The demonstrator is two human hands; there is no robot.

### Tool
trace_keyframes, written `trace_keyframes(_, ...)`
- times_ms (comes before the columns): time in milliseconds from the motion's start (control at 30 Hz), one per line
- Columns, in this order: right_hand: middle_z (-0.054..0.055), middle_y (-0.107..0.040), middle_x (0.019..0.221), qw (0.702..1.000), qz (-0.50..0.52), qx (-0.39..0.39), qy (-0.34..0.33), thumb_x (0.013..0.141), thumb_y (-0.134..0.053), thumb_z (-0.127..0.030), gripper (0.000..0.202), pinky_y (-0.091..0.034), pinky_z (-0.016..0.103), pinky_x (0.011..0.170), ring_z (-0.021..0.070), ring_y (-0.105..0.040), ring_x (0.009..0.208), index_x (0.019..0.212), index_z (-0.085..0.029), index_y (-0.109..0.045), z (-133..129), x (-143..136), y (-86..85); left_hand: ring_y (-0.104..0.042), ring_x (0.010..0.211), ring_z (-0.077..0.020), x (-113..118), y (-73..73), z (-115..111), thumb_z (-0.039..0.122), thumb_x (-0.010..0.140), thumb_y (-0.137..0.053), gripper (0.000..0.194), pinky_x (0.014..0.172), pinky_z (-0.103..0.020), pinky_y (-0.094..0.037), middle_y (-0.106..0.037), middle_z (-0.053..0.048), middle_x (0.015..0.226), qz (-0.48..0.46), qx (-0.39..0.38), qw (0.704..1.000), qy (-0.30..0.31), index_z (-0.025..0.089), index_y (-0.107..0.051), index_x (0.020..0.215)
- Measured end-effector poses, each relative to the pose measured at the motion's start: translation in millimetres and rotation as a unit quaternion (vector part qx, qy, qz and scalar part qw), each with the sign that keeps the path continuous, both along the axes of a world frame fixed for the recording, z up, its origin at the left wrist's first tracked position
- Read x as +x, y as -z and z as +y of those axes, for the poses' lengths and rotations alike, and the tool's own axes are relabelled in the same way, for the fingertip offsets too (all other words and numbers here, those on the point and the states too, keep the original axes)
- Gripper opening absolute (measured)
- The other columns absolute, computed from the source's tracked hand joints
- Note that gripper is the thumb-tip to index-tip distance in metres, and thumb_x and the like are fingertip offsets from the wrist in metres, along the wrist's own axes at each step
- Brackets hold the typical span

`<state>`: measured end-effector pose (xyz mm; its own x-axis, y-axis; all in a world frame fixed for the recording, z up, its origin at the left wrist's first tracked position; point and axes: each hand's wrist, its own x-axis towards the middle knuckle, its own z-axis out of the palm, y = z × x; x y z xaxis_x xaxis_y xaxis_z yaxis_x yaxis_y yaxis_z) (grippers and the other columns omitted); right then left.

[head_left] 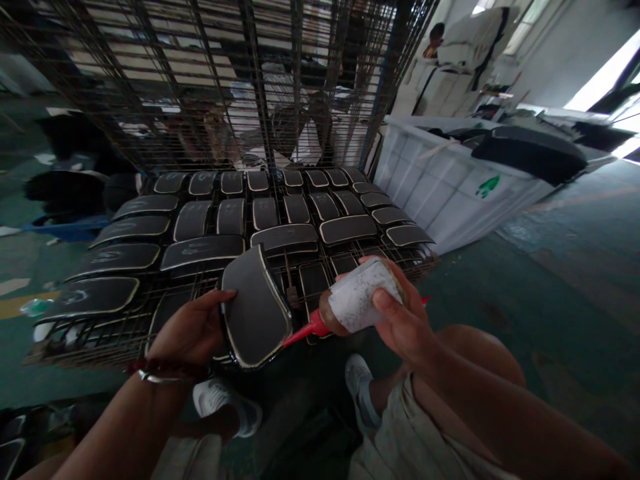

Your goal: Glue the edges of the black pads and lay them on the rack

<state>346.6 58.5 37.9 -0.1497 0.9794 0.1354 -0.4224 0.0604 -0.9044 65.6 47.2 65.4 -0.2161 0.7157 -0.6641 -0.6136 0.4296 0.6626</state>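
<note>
My left hand (193, 330) holds a dark grey curved panel (255, 310) by its left edge, thumb on the face and the other fingers behind. A pale line runs along the panel's rim. My right hand (400, 313) is wrapped round a bottle (357, 297) with a whitish label and brownish contents. The bottle's red nozzle (307, 328) points left and down, its tip at the panel's lower right edge. Behind the held panel, rows of similar panels (293, 237) with pale outlines lie on a wire rack (105, 350).
An upright wire grid (260, 87) rises behind the rows. To the right stands a large white bin (425, 180) with dark pieces in it. A blue tray (75, 228) with black material is at the left. A person (434, 41) is in the far background.
</note>
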Motion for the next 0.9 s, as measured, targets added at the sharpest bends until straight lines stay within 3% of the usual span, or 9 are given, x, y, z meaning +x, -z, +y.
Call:
trace_keyframes(167,0.002,-0.079,0.093,0.981,0.084,-0.160,-0.067,0.084,-0.095,-0.061,0.045,-0.066,0.034,0.070,0.0229,-0.076,0.085,0.103,-0.026,-0.073,12,-9,21.1,-0.085,0.068,-0.0250,21,14.2,-4,-0.008,0.096,-0.054,0.044,0.076,-0.037,-0.075,-0.085,-0.007,0.077,0.023,0.026,0.999,-0.019,0.005,-0.070,0.134)
trace_keyframes(233,0.002,-0.078,0.093,0.979,0.097,-0.170,-0.062,0.083,-0.095,-0.064,0.048,-0.064,0.033,0.065,0.0231,-0.076,0.085,0.102,-0.026,-0.072,24,-8,23.1,-0.086,0.070,-0.0243,32,23.4,-9,-0.008,0.096,-0.056,0.037,0.076,-0.036,-0.074,-0.086,-0.008,0.081,0.019,0.042,0.999,0.006,0.008,-0.072,0.126)
trace_keyframes(333,0.001,-0.076,0.093,0.991,0.072,-0.113,0.010,0.075,-0.100,-0.063,0.055,-0.060,0.030,0.062,0.0210,-0.072,0.080,0.103,-0.026,-0.072,39,-4,19.0,-0.087,0.077,-0.0249,47,32.8,-18,-0.007,0.095,-0.058,0.031,0.074,-0.034,-0.073,-0.087,-0.011,0.089,0.005,0.049,0.997,0.057,0.012,-0.073,0.115)
trace_keyframes(500,0.000,-0.072,0.102,0.996,-0.035,0.001,0.083,0.076,-0.102,-0.054,0.056,-0.059,0.030,0.080,0.0194,-0.068,0.091,0.115,-0.027,-0.072,39,0,17.8,-0.086,0.076,-0.0246,60,31.8,-25,-0.008,0.084,-0.064,0.037,0.062,-0.028,-0.069,-0.086,-0.007,0.086,-0.012,0.042,0.995,0.085,0.017,-0.074,0.109)
trace_keyframes(667,0.002,-0.072,0.111,0.993,-0.100,0.049,0.035,0.083,-0.098,-0.052,0.056,-0.056,0.032,0.086,0.0216,-0.067,0.098,0.128,-0.031,-0.072,24,5,25.0,-0.079,0.059,-0.0199,54,27.5,-24,-0.007,0.081,-0.062,0.033,0.058,-0.028,-0.067,-0.083,-0.005,0.080,0.005,0.042,0.995,0.086,0.016,-0.072,0.103)
trace_keyframes(800,0.003,-0.073,0.107,0.990,-0.119,0.059,-0.047,0.086,-0.095,-0.054,0.054,-0.055,0.034,0.084,0.0224,-0.067,0.094,0.129,-0.028,-0.074,25,16,22.3,-0.079,0.063,-0.0181,46,26.5,-23,-0.011,0.083,-0.057,0.034,0.063,-0.027,-0.069,-0.083,-0.005,0.080,0.019,0.042,0.997,0.056,0.015,-0.069,0.102)
trace_keyframes(900,0.004,-0.073,0.112,0.987,-0.136,0.089,-0.010,0.085,-0.094,-0.059,0.060,-0.057,0.036,0.084,0.0242,-0.068,0.097,0.132,-0.029,-0.072,34,24,18.5,-0.081,0.066,-0.0200,46,24.6,-27,-0.012,0.085,-0.055,0.036,0.062,-0.028,-0.069,-0.084,-0.008,0.082,0.022,0.043,0.997,0.056,0.012,-0.071,0.106)
